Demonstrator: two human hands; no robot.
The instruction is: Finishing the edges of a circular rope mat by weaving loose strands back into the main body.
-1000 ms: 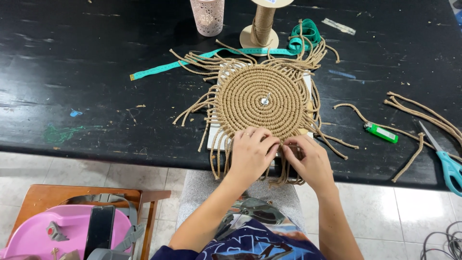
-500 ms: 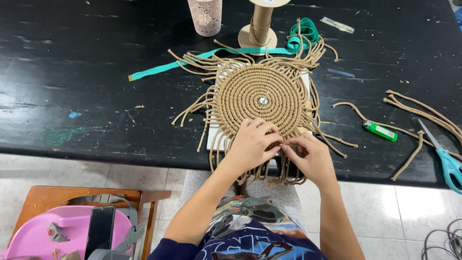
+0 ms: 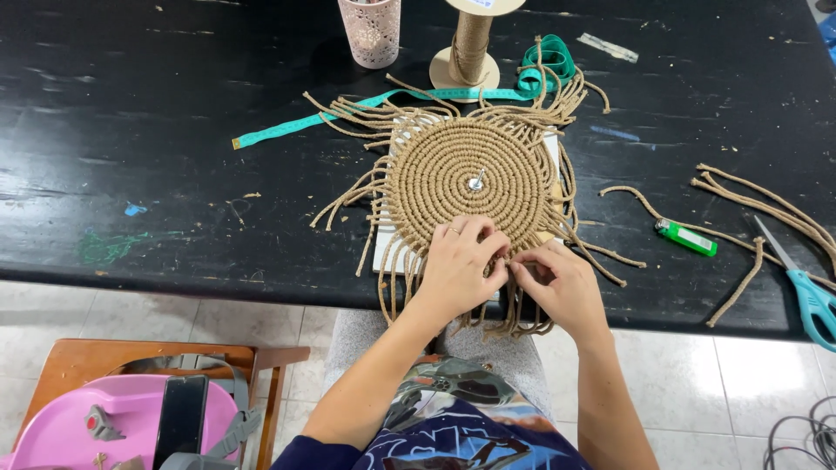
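Observation:
A round woven mat of tan cord lies on a white board at the near edge of a black table, pinned at its centre by a metal pin. Loose cord ends fan out all around it. My left hand rests on the mat's near rim, fingers pinching cord strands. Beside it, my right hand also grips strands at the rim, fingertips meeting the left hand's.
A teal measuring tape, a cord spool and a pink perforated cup stand behind the mat. At right lie a green lighter, cut cord pieces and teal-handled scissors. A wooden stool with a pink bag sits lower left.
Both hands have stayed at the mat's near rim, with small finger movements on the strands. The view has shifted slightly.

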